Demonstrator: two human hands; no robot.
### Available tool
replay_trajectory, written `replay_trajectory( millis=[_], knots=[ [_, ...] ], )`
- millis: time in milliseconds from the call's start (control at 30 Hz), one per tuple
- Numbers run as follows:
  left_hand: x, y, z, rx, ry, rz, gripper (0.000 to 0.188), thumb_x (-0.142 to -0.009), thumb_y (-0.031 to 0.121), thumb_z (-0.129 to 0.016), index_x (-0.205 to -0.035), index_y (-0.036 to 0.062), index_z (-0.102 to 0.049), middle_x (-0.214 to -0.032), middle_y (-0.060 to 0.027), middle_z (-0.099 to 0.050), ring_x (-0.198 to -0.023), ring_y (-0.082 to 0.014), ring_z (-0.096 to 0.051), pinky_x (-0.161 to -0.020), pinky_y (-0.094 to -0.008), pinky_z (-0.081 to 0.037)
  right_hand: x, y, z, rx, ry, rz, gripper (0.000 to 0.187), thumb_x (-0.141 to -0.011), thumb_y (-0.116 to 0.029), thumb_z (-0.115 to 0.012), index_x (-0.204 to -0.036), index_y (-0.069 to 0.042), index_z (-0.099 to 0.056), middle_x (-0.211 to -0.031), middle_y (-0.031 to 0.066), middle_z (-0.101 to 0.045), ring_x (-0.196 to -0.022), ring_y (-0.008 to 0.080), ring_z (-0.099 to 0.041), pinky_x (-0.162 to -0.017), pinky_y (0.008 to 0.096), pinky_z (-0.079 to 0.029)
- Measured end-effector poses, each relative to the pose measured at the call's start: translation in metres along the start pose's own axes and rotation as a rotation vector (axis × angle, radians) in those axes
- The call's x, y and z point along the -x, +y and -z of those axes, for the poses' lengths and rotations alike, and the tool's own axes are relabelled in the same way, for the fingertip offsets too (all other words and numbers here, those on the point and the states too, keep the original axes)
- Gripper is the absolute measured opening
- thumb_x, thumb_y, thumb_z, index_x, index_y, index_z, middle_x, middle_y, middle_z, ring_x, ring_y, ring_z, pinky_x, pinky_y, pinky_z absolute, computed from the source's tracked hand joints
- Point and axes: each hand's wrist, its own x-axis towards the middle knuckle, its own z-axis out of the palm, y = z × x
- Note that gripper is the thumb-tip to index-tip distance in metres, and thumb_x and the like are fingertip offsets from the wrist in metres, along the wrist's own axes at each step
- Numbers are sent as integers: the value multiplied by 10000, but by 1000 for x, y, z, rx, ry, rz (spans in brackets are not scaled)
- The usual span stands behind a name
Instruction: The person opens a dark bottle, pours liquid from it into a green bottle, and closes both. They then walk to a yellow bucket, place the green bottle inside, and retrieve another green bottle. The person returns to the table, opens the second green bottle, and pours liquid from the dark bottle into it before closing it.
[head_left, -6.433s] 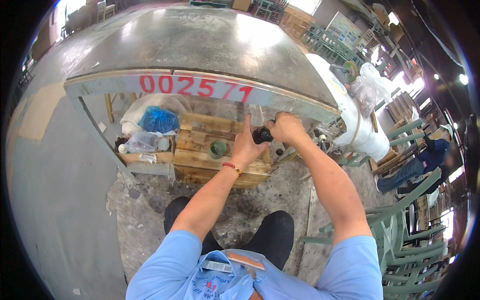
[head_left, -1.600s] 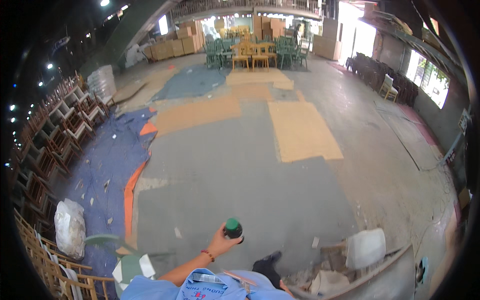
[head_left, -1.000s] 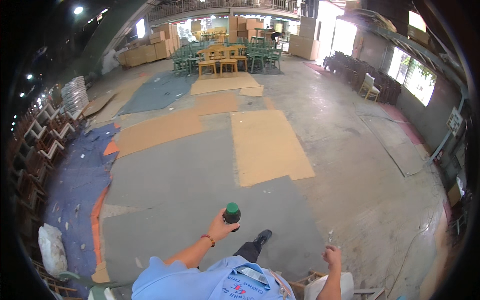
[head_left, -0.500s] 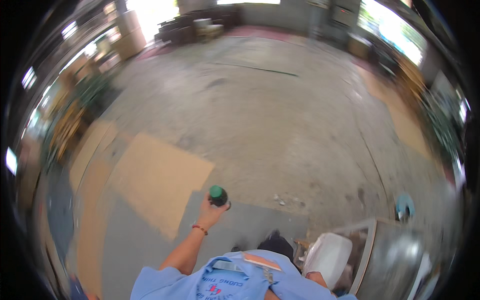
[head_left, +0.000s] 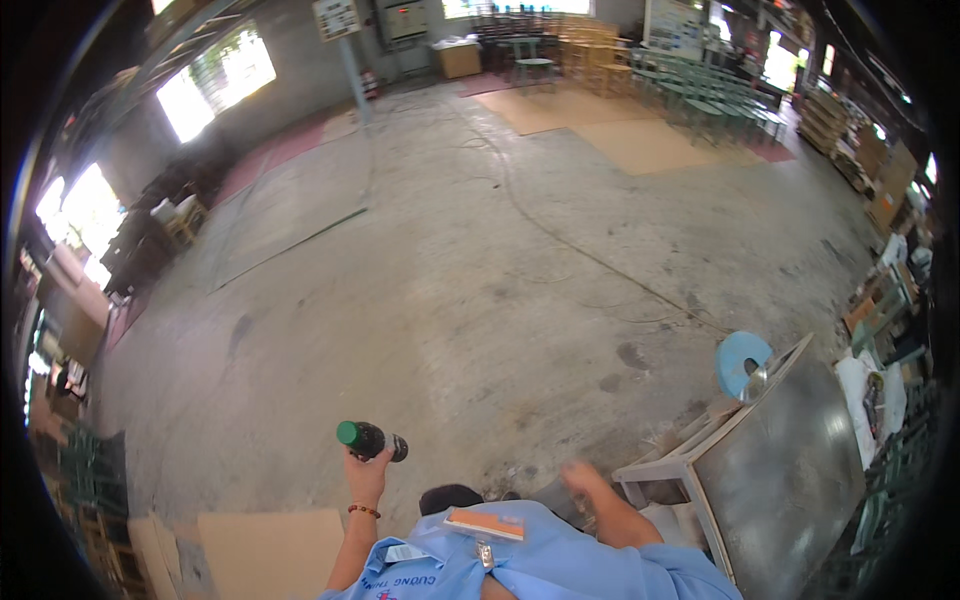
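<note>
A dark bottle with a green cap [head_left: 374, 440] lies tilted in my left hand [head_left: 366, 474], whose fingers are wrapped round its body. The cap end points up and to the left. On that wrist sits a beaded bracelet. My right hand [head_left: 578, 478] is out in front of my body at the right, smeared by motion, so its fingers cannot be made out. Nothing large shows in it. The nearest thing to it is the metal-topped table [head_left: 775, 470] on a pale frame, a short way to its right.
A blue disc-like object [head_left: 742, 364] stands beyond the table's far corner. A thin dark line [head_left: 600, 268] runs across the concrete floor. Green chairs [head_left: 700, 95] and wooden stools stand at the far right. Brown sheets [head_left: 270, 545] lie on the floor at near left.
My view has swung to the right, bringing the far-right chairs into sight. The left hand still holds the bottle, now more tilted. My right hand has come forward, away from the white container.
</note>
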Motion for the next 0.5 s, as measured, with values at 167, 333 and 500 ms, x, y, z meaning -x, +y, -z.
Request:
replay_trajectory(
  millis=[167, 333, 500],
  knots=[
    [-128, -8, -99, 131, -107, 43, 634, -746, 11, -814, -1295, 9, -497, -1178, -118, -635, -1050, -219, -655, -889, -357, -544, -138, -159, 122, -142, 46, 12, 473, -908, -258, -551, -1322, -41, -626, -1165, 185, -704, -1072, 338, -660, -940, 406, -501],
    [-278, -5, -233, 147, -353, -49, 679, -749, 27, -815, -1335, 1, -474, -1199, -126, -626, -1070, -232, -649, -902, -361, -541, -216, -132, 216, -266, 373, -169, 419, -870, -195, -597, -1239, -9, -669, -1037, 161, -714, -874, 287, -667, -769, 383, -521],
    [-392, 45, -384, -52, -618, -63, 682, -750, 68, -832, -1338, -10, -495, -1166, -127, -649, -1040, -218, -653, -906, -356, -527, -174, -53, 227, -359, 357, -620, 263, -839, -112, -578, -1036, 8, -706, -773, 116, -652, -645, 229, -630, -543, 375, -483]
  ],
)
